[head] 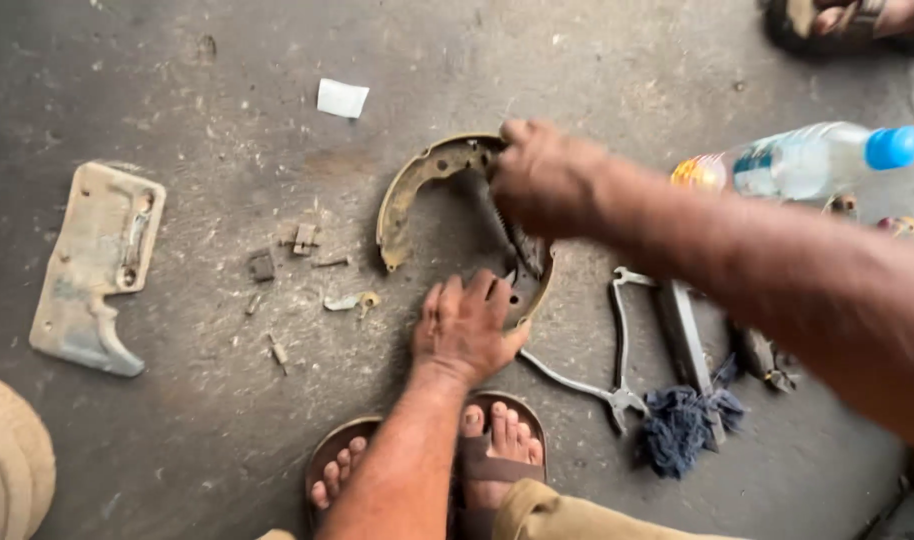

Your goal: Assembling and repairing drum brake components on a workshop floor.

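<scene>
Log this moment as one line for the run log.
left hand: pressing lower brake shoe | right hand: gripping upper brake shoe end | pliers, blue rag, water bottle alongside on floor

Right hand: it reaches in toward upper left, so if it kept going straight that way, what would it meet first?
The right hand is already on the curved brake shoe. Past it lies bare floor, then the white paper scrap, roughly in line; depth is unclear.

Both forearms are bare, with no sleeves, gloves, watch or rings visible on the hands. The feet wear brown open-toe sandals [482, 470] with a broad strap over the toes. Khaki trouser fabric [557, 515] covers one knee.
</scene>
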